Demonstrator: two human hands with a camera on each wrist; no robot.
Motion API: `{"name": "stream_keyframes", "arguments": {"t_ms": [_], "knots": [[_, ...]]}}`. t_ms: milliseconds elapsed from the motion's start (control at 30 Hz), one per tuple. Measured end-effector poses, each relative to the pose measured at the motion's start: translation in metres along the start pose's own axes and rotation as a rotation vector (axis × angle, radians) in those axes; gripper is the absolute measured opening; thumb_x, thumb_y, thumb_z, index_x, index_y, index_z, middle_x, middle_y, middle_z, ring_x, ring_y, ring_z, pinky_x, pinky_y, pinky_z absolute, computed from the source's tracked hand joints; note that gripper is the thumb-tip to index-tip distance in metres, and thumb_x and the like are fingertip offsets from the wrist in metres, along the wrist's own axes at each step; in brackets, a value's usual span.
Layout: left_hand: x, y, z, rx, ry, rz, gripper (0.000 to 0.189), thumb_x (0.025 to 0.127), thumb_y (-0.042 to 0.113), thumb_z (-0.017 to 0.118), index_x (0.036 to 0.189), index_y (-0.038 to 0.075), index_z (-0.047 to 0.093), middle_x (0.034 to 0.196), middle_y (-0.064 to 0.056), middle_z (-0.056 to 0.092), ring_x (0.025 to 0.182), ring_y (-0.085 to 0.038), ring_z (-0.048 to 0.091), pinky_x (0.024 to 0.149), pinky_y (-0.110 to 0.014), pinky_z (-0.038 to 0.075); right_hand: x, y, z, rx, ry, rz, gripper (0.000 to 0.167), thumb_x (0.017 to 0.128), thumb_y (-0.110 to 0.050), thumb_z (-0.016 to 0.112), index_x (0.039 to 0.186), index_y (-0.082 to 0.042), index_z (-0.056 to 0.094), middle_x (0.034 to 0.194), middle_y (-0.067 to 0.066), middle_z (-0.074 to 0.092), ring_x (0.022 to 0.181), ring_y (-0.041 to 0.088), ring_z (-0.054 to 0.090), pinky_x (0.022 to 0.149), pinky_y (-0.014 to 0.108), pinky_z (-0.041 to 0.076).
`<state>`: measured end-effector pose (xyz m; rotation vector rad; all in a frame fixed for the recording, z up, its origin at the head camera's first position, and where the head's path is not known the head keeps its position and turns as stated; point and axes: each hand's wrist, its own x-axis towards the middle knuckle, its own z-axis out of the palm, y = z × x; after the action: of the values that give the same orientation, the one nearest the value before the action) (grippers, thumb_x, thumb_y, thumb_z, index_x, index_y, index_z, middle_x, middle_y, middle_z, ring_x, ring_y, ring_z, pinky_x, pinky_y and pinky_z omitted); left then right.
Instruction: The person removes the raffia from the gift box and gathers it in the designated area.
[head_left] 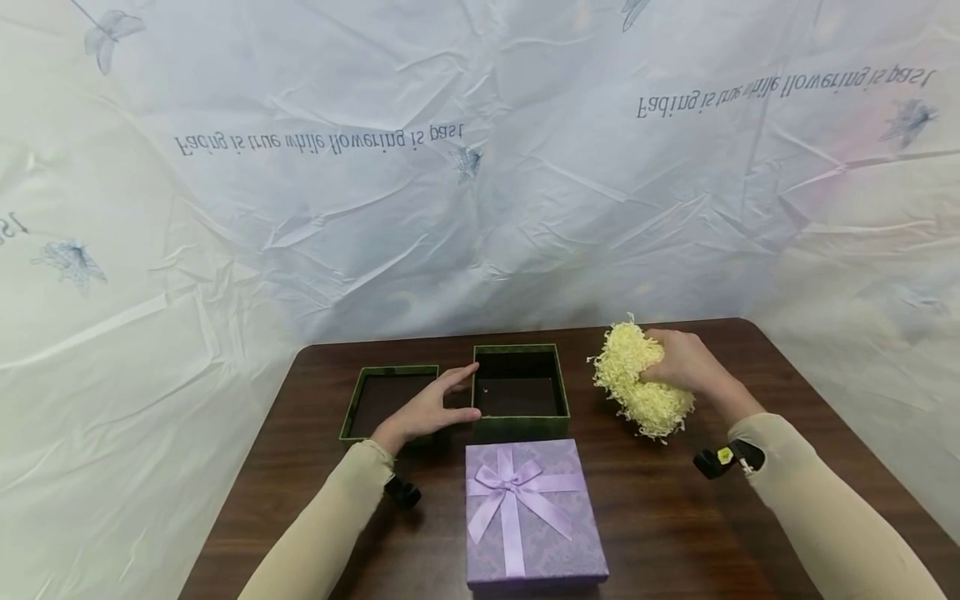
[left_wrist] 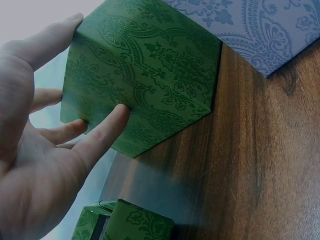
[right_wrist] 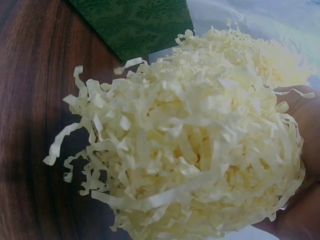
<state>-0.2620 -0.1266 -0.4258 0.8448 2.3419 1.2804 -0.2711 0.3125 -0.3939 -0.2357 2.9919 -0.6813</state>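
In the head view, my left hand (head_left: 426,408) rests at the left side of an open green box (head_left: 521,428) with a dark inside. Its fingers are spread, and the left wrist view shows fingertips touching the patterned green box wall (left_wrist: 150,75). A few tiny pale bits lie in the box. My right hand (head_left: 686,362) grips a big bundle of pale yellow shredded paper (head_left: 626,362), to the right of the box. In the right wrist view, the shredded paper (right_wrist: 200,150) fills most of the picture and hides most of the fingers.
Behind my left hand lies a shallower green-rimmed lid or tray (head_left: 386,400). A purple gift box (head_left: 532,517) with a ribbon bow sits in front of the green box. All stand on a dark wooden table (head_left: 667,517), with a white printed sheet (head_left: 480,233) hanging behind.
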Motion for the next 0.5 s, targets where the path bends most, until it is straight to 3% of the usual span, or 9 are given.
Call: {"name": "stream_keyframes", "arguments": {"t_ms": [233,500], "knots": [[0.000,0.001,-0.001,0.005,-0.004,-0.002,0.078,0.093,0.024,0.068,0.156,0.017,0.023,0.158,-0.016,0.023,0.139,-0.038,0.037,0.113,-0.060,0.032,-0.003,0.006,0.002,-0.007,-0.008,0.010,0.083,0.075,-0.023,0.075,0.144,0.007,0.039,0.114,0.030,0.065,0.045,0.011,0.033,0.049,0.030,0.037],[-0.001,0.003,-0.002,0.009,-0.015,-0.013,0.079,0.093,0.025,0.068,0.156,0.017,0.022,0.159,-0.015,0.022,0.140,-0.036,0.037,0.113,-0.059,0.033,-0.003,0.011,0.005,-0.021,-0.006,0.024,0.083,0.075,-0.022,0.075,0.144,0.007,0.039,0.125,0.033,0.058,0.046,0.012,0.035,0.048,0.030,0.038]]}}
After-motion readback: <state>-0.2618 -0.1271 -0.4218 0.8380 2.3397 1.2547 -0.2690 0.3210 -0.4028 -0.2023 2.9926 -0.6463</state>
